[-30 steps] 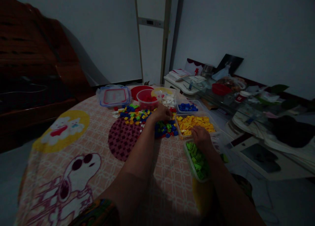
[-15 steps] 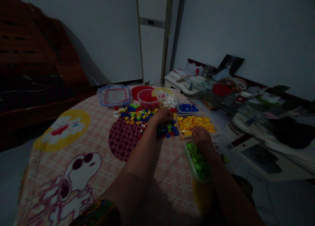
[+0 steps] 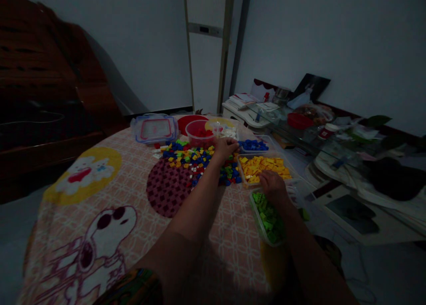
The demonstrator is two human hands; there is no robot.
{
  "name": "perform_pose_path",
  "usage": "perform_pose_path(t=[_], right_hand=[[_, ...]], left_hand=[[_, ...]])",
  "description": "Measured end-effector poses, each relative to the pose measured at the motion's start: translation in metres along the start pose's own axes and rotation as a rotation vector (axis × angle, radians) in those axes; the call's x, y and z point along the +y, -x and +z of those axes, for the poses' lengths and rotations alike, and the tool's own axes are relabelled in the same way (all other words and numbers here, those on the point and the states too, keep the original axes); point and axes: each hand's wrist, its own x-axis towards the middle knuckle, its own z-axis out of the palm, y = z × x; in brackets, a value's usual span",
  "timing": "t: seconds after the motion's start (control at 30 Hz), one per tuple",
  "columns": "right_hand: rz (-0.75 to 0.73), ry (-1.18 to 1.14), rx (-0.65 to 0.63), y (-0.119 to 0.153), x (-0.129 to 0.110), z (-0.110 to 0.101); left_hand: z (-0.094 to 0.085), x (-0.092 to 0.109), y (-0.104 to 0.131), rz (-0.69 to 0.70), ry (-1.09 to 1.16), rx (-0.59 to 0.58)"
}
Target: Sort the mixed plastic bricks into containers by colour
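Note:
My left hand (image 3: 226,148) is above the right end of a pile of mixed toy bricks (image 3: 189,155), its fingers pinched together and pointing at the box of blue bricks (image 3: 253,145). Whatever it holds is too small to make out. My right hand (image 3: 273,186) hovers between the box of yellow bricks (image 3: 266,166) and the box of green bricks (image 3: 266,216). Its fingers are curled together at the near edge of the yellow bricks, and their contents are hidden. A round tub of red bricks (image 3: 201,138) and some white bricks (image 3: 229,133) are behind the pile.
A clear lidded box with a blue rim (image 3: 155,130) lies at the back left of the patterned tablecloth (image 3: 133,181). To the right stands a cluttered glass-topped table (image 3: 293,134) with papers, bags and a red bowl. A wooden bench (image 3: 40,74) is at the left.
My left hand has moved up and to the right, from over the brick pile towards the box of blue bricks. My right hand has stayed almost still.

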Motion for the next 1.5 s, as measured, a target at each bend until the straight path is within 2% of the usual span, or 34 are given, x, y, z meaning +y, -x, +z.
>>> perform_pose_path(t=[0.13, 0.2, 0.27, 0.4, 0.53, 0.63, 0.73, 0.83, 0.93, 1.3, 1.4, 1.5], right_hand=[[0.004, -0.012, 0.006, 0.0, 0.0, -0.001], [0.011, -0.016, 0.002, -0.001, 0.0, -0.001], [0.015, -0.014, -0.017, -0.001, 0.0, -0.001], [-0.016, 0.005, -0.03, -0.001, 0.001, -0.002], [-0.029, 0.015, -0.005, -0.001, 0.0, -0.003], [-0.02, 0.016, -0.016, -0.001, -0.001, -0.002], [-0.022, 0.012, 0.006, 0.001, 0.001, 0.001], [-0.032, 0.006, 0.031, 0.003, 0.002, 0.003], [-0.031, 0.003, 0.03, 0.003, 0.003, 0.003], [-0.014, 0.008, 0.032, 0.001, 0.001, 0.002], [-0.036, 0.007, 0.039, 0.001, 0.002, 0.002], [-0.049, 0.004, 0.026, 0.001, 0.003, 0.001]], left_hand=[[0.028, -0.008, 0.003, 0.023, 0.187, -0.089], [0.029, -0.01, 0.002, 0.033, 0.178, -0.1], [0.02, -0.009, 0.0, 0.042, 0.118, -0.08], [-0.012, -0.001, -0.002, 0.025, -0.176, -0.072], [-0.033, 0.007, 0.003, 0.004, -0.559, -0.169], [-0.031, 0.013, 0.009, -0.023, -0.723, -0.269], [-0.018, 0.02, 0.015, -0.042, -0.899, -0.34], [-0.006, 0.026, 0.019, -0.061, -1.096, -0.344], [0.002, 0.03, 0.023, -0.067, -1.199, -0.311], [0.004, 0.031, 0.023, -0.1, -1.185, -0.345], [-0.007, 0.026, 0.019, -0.067, -1.107, -0.337], [-0.023, 0.022, 0.014, -0.014, -0.917, -0.308]])
